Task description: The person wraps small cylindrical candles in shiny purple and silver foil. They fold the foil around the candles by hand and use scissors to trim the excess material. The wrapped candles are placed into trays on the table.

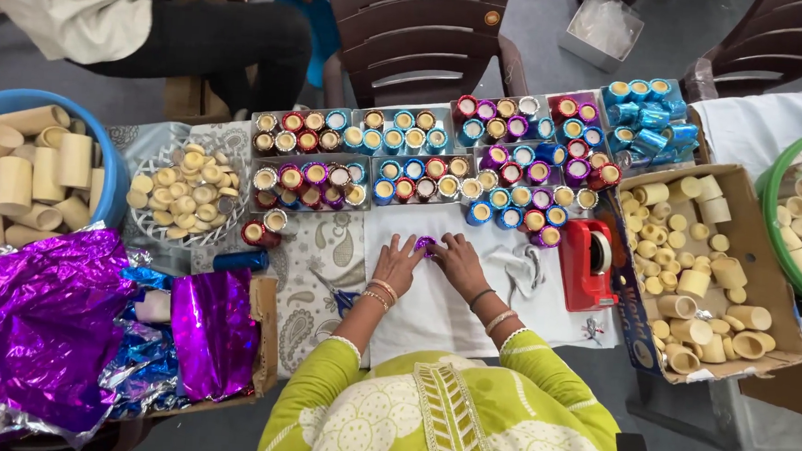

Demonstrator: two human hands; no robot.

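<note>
While both hands are meeting at the middle of the white cloth (433, 314), the left hand (397, 264) and the right hand (459, 263) are pinching a small purple foil-wrapped piece (426, 245) between their fingertips. Fingers on both are curling in close around it, palms facing down, so each hand is nearly closed with the piece caught between them. That purple piece is sitting just above the cloth, right in front of the trays of foil-covered cups (441, 154), which are shining in red, blue, purple and gold.

Off to the right, a red tape dispenser (586, 263) is resting beside the right hand, and past it a cardboard box (773, 272) is holding plain cream tubes and caps. A green tub (769, 217) is peeking in at the far right edge.

Over on the left, a white basket (153, 162) is carrying flat cream discs, and a blue tub (111, 169) is piled with bigger cream tubes. Sheets of purple foil (48, 326) are bunching up at the lower left. Someone else in a pale top and dark trousers (210, 37) is sitting at the upper left, well apart from the hands.
</note>
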